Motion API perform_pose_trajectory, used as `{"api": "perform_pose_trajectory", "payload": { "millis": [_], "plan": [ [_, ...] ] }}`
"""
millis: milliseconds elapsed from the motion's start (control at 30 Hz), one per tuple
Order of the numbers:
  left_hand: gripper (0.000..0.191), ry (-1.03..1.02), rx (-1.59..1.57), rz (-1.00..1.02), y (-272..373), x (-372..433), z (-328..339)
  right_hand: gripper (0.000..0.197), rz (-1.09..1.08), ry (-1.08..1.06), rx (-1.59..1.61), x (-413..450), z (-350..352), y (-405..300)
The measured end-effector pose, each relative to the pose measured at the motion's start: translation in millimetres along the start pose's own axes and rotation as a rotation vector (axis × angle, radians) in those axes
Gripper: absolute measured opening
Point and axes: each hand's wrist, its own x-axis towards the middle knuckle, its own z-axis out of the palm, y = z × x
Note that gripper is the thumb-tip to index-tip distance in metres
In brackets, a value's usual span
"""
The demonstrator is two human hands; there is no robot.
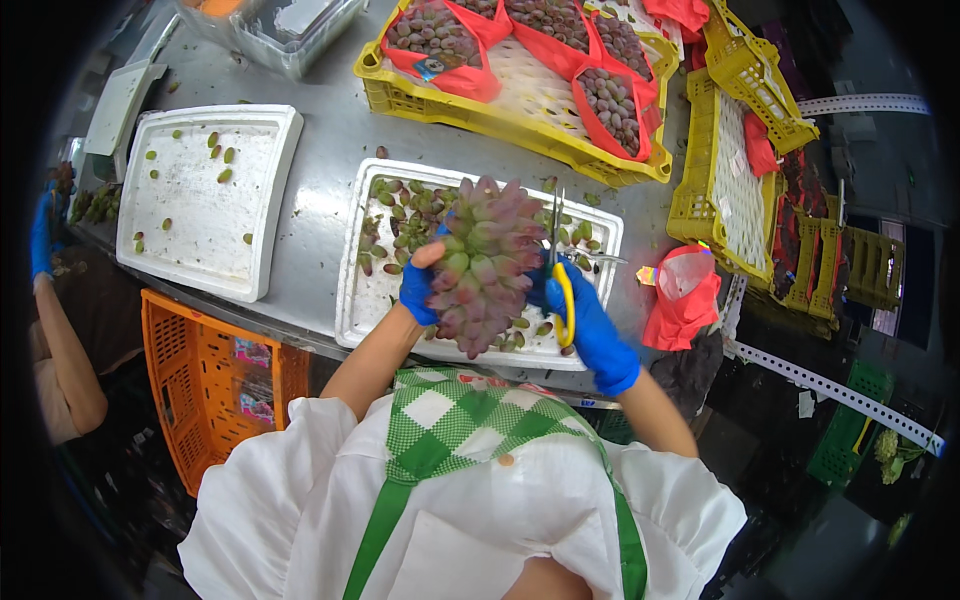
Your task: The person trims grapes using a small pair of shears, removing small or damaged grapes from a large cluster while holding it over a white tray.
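Observation:
A large bunch of pink and green grapes (484, 262) is held up above a white foam tray (349, 300). My left hand (421, 289), in a blue glove with the thumb bare, grips the bunch from its left side. At the bunch's right side, my right hand (589, 322), also blue-gloved, holds scissors with yellow handles (564, 300), their blades pointing away from me. Whether its fingers also touch the bunch is hidden. Loose grapes (412, 214) and small pieces lie in the tray, most of them at its left.
Behind the tray stands a yellow crate (480, 116) with grapes in red bags (611, 105). A red bag (682, 300) lies right, near more yellow crates (694, 202). Left are another foam tray (195, 202), an orange crate (217, 397) below the table and a co-worker's gloved hand (43, 232).

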Motion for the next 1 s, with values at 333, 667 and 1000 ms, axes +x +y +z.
{"api": "perform_pose_trajectory", "payload": {
  "millis": [333,667,1000],
  "plan": [
    [0.066,-0.227,-0.24,-0.083,17.8,58.6,21.4,0.06,-0.085,0.199,0.188,6.4,23.8,-6.1],
    [0.071,-0.011,0.166,0.09,24.0,20.3,66.7,0.069,-0.207,0.14,0.19,14.8,25.4,-2.5],
    [0.086,-0.253,-0.024,0.046,17.4,22.7,39.6,0.064,-0.436,0.094,-0.712,-8.9,20.3,-49.8]
  ]
}}
